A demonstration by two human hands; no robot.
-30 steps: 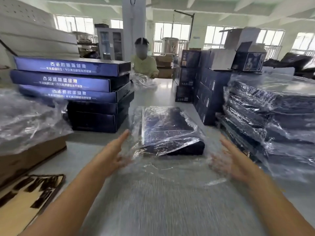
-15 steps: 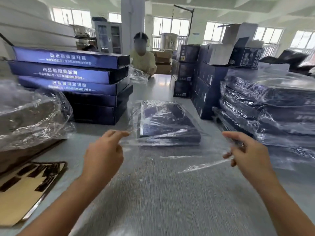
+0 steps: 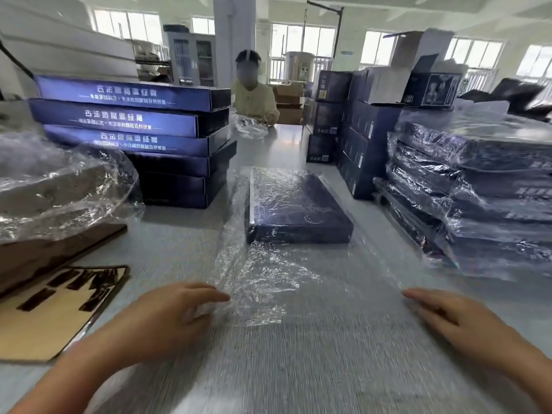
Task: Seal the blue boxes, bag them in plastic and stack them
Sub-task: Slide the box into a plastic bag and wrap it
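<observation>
A dark blue box (image 3: 295, 209) lies flat in the middle of the grey table (image 3: 185, 234), inside a clear plastic bag (image 3: 268, 276) whose open end stretches toward me. My left hand (image 3: 167, 318) rests on the bag's left edge with fingers extended. On the bag's right edge lies my right hand (image 3: 451, 321), also flat with straight fingers. A stack of unbagged blue boxes (image 3: 134, 138) stands at the left. Bagged blue boxes (image 3: 484, 192) are stacked at the right.
A heap of loose plastic bags (image 3: 56, 186) sits on a brown carton at the left, with a flat cardboard sheet (image 3: 50, 309) in front. Dark cartons (image 3: 358, 130) are stacked behind the bagged pile. A person (image 3: 254, 94) sits at the table's far end.
The box now lies flat on the table inside the bag. Both hands have come down and toward me, from pinching the bag's mouth in the air to lying flat on it.
</observation>
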